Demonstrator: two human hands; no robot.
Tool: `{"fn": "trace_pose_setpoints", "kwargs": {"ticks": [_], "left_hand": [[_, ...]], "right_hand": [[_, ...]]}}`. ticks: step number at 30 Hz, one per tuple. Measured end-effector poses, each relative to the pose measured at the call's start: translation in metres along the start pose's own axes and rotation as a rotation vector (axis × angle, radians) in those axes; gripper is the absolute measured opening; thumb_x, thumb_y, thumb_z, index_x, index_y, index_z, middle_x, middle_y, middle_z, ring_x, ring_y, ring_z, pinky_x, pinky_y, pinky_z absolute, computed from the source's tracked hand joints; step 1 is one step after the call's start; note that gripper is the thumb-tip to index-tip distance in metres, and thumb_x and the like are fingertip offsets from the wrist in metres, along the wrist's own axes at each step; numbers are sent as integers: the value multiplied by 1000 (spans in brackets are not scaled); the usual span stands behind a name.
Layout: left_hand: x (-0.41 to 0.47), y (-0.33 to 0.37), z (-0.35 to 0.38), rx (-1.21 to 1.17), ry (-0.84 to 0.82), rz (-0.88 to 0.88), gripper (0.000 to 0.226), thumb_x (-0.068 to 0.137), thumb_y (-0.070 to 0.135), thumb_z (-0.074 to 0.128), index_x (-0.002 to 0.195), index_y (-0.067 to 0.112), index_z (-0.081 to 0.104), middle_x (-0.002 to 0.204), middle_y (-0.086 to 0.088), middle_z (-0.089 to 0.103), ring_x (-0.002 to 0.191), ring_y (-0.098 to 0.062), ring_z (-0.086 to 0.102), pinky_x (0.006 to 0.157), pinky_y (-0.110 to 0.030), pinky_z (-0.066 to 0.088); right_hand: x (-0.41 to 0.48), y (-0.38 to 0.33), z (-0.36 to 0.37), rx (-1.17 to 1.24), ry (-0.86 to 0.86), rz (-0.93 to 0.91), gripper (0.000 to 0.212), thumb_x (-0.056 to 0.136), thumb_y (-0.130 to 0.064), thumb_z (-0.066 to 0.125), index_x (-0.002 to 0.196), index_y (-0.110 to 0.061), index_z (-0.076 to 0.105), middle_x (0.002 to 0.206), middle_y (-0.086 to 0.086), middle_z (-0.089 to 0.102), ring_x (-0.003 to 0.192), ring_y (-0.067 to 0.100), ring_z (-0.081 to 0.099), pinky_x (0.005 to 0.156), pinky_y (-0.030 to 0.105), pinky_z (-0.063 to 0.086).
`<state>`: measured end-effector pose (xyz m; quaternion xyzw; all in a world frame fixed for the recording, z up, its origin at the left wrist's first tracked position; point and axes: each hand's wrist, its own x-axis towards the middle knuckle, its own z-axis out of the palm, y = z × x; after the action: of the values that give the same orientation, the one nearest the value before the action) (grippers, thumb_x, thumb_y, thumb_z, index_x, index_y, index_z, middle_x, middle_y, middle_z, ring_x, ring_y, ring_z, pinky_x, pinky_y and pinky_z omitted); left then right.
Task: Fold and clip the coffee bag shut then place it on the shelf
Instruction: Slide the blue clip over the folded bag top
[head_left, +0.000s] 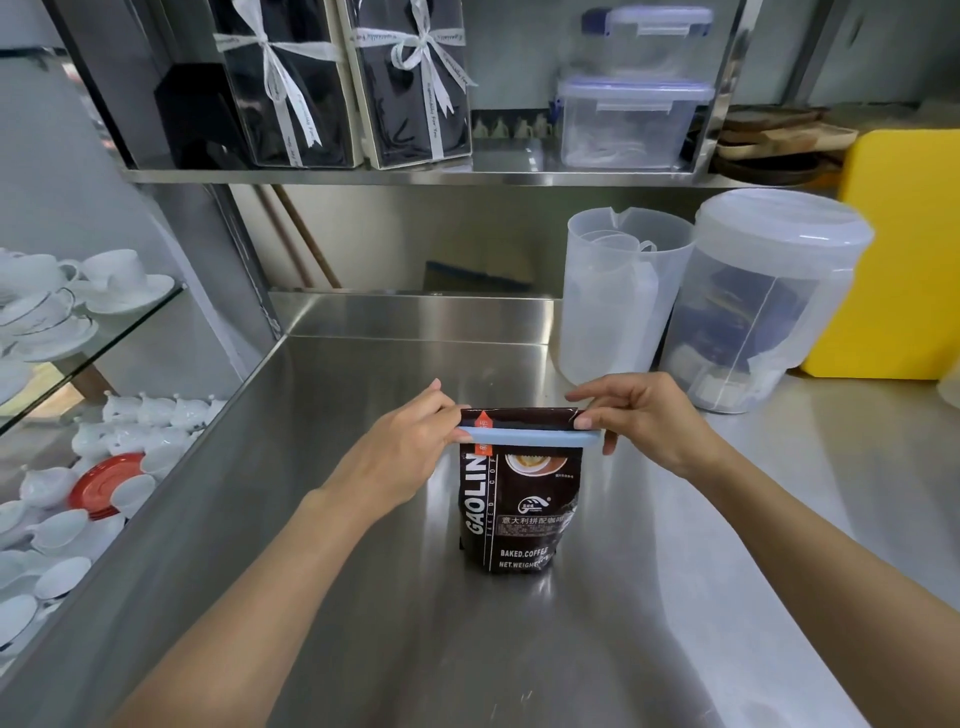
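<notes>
Dark coffee bag stands upright on steel counter, pale blue clip lying across its folded top. Left hand pinches clip's left end; right hand pinches right end. Shelf above, behind. Clear jugs beyond, right.

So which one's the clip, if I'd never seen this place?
Find the steel counter and the dark coffee bag standing on it. The clip is the pale blue bar lying across the bag's folded top, held at each end by the hands. Nothing else there is blue and slim.
</notes>
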<state>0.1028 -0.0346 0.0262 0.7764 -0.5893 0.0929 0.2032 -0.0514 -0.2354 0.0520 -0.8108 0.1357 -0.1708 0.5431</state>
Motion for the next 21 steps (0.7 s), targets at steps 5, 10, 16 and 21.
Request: {"fn": "trace_pose_setpoints", "kwargs": {"ticks": [5, 10, 16, 21], "left_hand": [[-3, -5, 5, -45, 26, -36, 10, 88, 2, 52, 87, -5, 59, 85, -11, 57, 100, -42, 58, 105, -35, 31], [-3, -7, 5, -84, 40, -45, 7, 86, -3, 53, 84, -5, 59, 83, -11, 57, 97, -45, 58, 102, -40, 37], [-1, -7, 6, -40, 58, 2, 8, 85, -5, 54, 89, -4, 60, 84, -11, 57, 102, -39, 60, 104, -40, 32], [-4, -8, 2, -27, 47, 47, 10, 80, -7, 59, 90, -6, 61, 92, -15, 63, 120, -38, 46, 96, -45, 42]], "right_hand": [[5, -6, 1, -129, -53, -10, 19, 74, 0, 67, 86, -14, 73, 81, 9, 71, 65, 15, 62, 54, 19, 55], [2, -7, 0, -191, -119, 43, 24, 69, -7, 74, 88, -21, 67, 72, -6, 67, 58, -3, 58, 61, 13, 49], [-1, -1, -1, -127, -14, 43, 6, 75, -12, 69, 78, -12, 74, 70, -6, 69, 63, -5, 59, 63, 6, 44], [1, -6, 1, -124, -40, 40, 19, 69, -11, 73, 62, -28, 71, 57, -13, 68, 66, 2, 57, 66, 11, 45]]}}
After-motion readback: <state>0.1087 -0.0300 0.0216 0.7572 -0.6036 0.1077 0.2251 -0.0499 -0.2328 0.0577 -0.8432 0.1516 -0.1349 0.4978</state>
